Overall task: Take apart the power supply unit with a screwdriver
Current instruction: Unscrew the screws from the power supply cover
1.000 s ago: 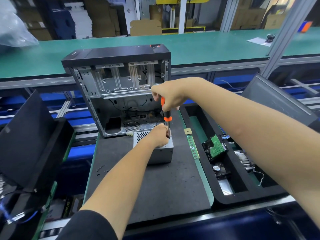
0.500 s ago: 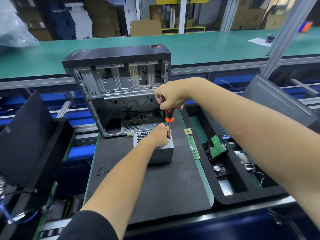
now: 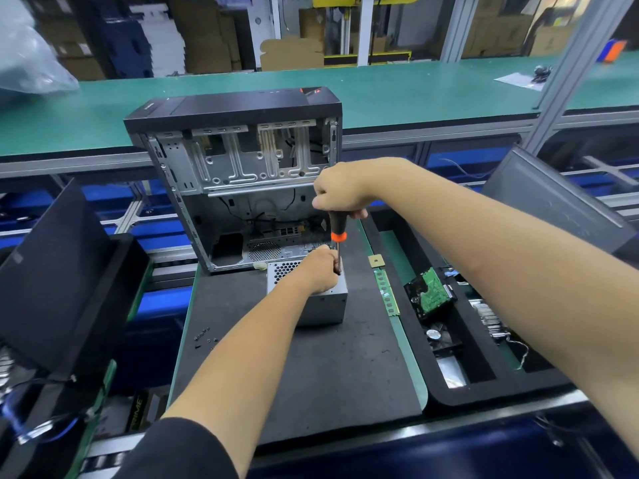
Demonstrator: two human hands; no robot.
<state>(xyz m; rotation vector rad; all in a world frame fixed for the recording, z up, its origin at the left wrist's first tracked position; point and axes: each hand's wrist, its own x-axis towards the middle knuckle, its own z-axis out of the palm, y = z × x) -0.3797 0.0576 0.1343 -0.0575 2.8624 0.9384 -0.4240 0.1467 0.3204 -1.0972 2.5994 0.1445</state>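
A grey metal power supply unit (image 3: 323, 307) with a perforated top stands on the dark mat (image 3: 332, 368), just in front of the open computer case (image 3: 238, 181). My left hand (image 3: 320, 269) rests on top of the unit, its fingers curled at the screwdriver shaft. My right hand (image 3: 340, 191) grips the top of the black and orange screwdriver (image 3: 337, 233), which stands upright. The tip meets the unit's far right top corner, partly hidden by my left fingers.
A green RAM stick (image 3: 387, 293) and a small square chip (image 3: 376, 261) lie right of the unit. Several loose screws (image 3: 204, 337) lie left on the mat. A black foam tray (image 3: 466, 382) at right holds a hard drive (image 3: 430, 295) and other parts. A dark panel (image 3: 55, 271) leans at left.
My right hand has moved slightly right and the screwdriver handle has turned and shifted with it, showing more black below my fingers. My left hand stays on the unit.
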